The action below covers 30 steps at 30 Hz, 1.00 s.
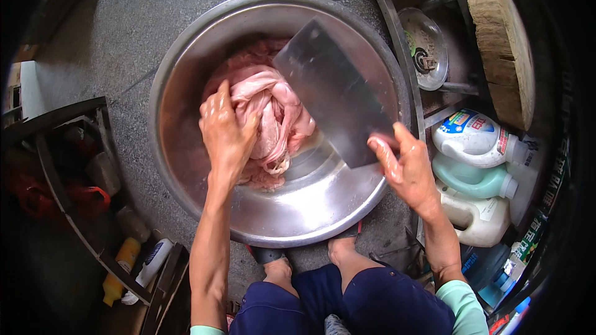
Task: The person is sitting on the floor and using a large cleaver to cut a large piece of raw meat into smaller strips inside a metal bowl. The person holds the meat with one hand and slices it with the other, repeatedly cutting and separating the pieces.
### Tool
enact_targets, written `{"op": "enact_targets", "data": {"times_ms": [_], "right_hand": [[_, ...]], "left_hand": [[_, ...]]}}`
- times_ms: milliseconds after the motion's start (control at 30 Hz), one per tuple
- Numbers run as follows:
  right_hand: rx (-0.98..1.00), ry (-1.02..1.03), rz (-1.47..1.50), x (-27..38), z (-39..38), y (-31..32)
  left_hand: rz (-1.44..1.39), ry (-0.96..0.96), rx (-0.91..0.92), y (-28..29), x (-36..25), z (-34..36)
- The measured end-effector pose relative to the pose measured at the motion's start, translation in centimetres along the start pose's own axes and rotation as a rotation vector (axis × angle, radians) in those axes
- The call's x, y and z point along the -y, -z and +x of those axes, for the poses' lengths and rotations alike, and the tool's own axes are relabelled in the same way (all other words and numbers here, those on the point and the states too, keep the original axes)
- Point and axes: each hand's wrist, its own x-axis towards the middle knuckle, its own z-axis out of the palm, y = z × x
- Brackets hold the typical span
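Note:
A pile of wet, pink raw meat [267, 102] with loose folds lies in a wide metal basin [279, 214]. My left hand [226, 130] grips the near left side of the pile, its thumb and fingers pressed into the folds. Over the right half of the basin, my right hand [406, 164] holds a cleaver [338, 93] with a broad, dark rectangular blade. The blade is slightly blurred and slants up to the left, its far end beside the meat. My right fingers hide the cleaver's handle. A little liquid sits on the basin's bottom.
Right of the basin are a metal rack [397, 43], a clear round dish [428, 46], a thick wooden chopping block [503, 49] on edge and several plastic jugs [475, 177]. A low shelf [71, 208] with bottles stands left. My feet touch the basin's near side.

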Motion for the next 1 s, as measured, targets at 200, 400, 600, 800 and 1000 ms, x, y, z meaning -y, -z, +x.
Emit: {"op": "enact_targets", "data": {"times_ms": [200, 400, 600, 800, 1000], "right_hand": [[0.121, 0.185, -0.463, 0.8, -1.5, -0.1], [-0.049, 0.229, -0.631, 1.1, -0.7, -0.3], [0.127, 0.292, -0.352, 1.8, -0.9, -3.1], [0.128, 0.411, -0.380, -0.4, 1.4, -6.7], [0.147, 0.560, -0.567, -0.1, 3.3, -5.7]], "left_hand": [[0.220, -0.006, 0.225, 0.1, 0.6, 3.7], [-0.550, 0.269, 0.470, 2.2, 1.9, 0.4], [-1.280, 0.984, 0.193, 0.3, 1.8, -4.9], [-0.821, 0.795, 0.040, -1.0, 1.5, -9.0], [0.268, 0.178, 0.002, -2.4, -0.7, -7.9]]}}
